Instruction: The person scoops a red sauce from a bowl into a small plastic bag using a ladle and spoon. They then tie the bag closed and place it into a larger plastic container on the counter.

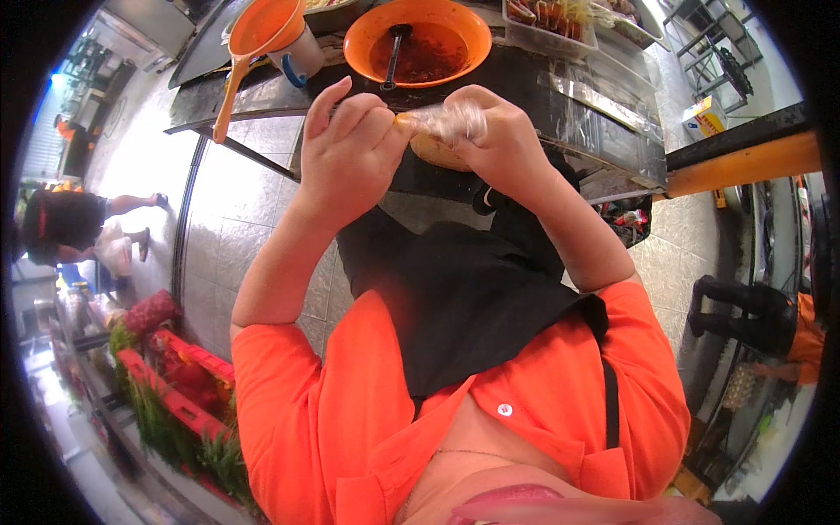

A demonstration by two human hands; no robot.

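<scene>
Both hands are raised over the table's near edge. A small clear plastic bag is stretched between them, with something orange-yellow at its left end. My left hand pinches that end, its little finger lifted. The bag's other end is bunched in the fingers of my right hand. Just beyond them sits an orange bowl of dark red sauce, a black ladle resting in it. Under the bag shows part of a round tan object, its kind unclear.
An orange long-handled strainer rests over a metal mug at the table's left. Clear plastic containers with food stand at the right. Red crates with greens are at lower left. One person is left, another right.
</scene>
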